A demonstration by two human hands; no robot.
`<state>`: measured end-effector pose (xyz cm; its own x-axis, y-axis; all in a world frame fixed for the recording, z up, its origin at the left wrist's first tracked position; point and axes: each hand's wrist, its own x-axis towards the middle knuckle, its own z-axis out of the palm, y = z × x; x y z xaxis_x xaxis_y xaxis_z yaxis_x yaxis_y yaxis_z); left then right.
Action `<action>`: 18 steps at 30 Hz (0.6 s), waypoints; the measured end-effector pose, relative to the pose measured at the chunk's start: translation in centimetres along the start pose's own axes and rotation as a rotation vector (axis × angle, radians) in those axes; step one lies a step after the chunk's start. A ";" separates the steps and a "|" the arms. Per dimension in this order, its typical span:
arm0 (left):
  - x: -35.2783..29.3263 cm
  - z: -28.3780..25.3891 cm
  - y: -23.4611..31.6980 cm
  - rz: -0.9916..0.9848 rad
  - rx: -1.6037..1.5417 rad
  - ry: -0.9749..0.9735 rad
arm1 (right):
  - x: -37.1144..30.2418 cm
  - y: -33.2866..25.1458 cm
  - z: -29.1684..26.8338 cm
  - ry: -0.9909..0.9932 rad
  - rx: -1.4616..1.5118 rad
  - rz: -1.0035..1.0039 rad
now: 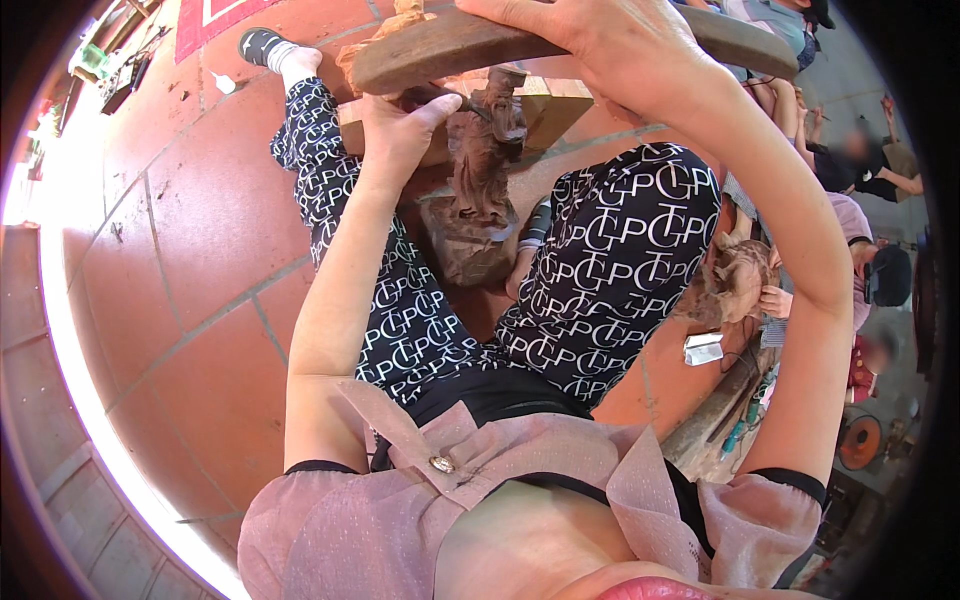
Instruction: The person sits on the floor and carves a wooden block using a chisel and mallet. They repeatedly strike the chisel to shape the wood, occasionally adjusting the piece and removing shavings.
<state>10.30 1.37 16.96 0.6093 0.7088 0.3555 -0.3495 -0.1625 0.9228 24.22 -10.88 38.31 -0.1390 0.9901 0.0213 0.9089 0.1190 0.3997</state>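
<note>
A long, curved brown wooden bar [450, 50] crosses the top of the view. My right hand [610, 45] lies over its middle, fingers wrapped across the wood. Below the bar's left end, my left hand [400, 130] is closed, its thumb pressed toward a dark piece I cannot make out; its fingertips are mostly hidden. Just right of that hand stands a carved wooden figure [483, 165], upright on a rough block-like base [465, 245] between my legs. Behind the figure sits a pale wooden block [555, 105], partly covered by the bar and my right hand.
Red floor tiles [200, 300] spread to the left. Another carved wooden piece [735, 275], with a person's hand on it, is beside my right knee, near a small white box [703, 348]. Several people sit at the right; a fan [860, 442] stands lower right.
</note>
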 end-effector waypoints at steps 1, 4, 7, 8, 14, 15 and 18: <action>-0.2 0.2 0.6 -0.059 -0.189 0.005 | -0.2 0.1 0.3 0.016 0.043 -0.005; -0.3 0.2 2.0 -0.186 -0.547 0.108 | -0.5 0.1 0.5 0.055 0.153 0.005; -0.4 -0.8 2.2 -0.120 -0.422 0.171 | -0.8 -0.5 -0.3 0.059 0.206 0.050; -0.4 -1.0 1.8 -0.125 -0.395 0.158 | -0.9 -0.2 0.1 0.058 0.193 0.042; -1.2 -1.5 -0.4 -0.128 -0.334 0.118 | -0.8 -0.5 0.2 0.128 0.239 -0.053; -1.3 -1.4 -0.6 -0.151 -0.327 0.125 | -0.8 -0.7 0.2 0.152 0.256 -0.068; -1.1 -1.3 -0.7 -0.199 -0.297 0.142 | -0.6 -0.9 -0.1 0.081 0.209 -0.041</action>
<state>8.94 1.60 15.75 0.5887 0.7977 0.1309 -0.4382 0.1789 0.8809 23.46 -11.59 38.02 -0.2009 0.9759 0.0855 0.9623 0.1803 0.2037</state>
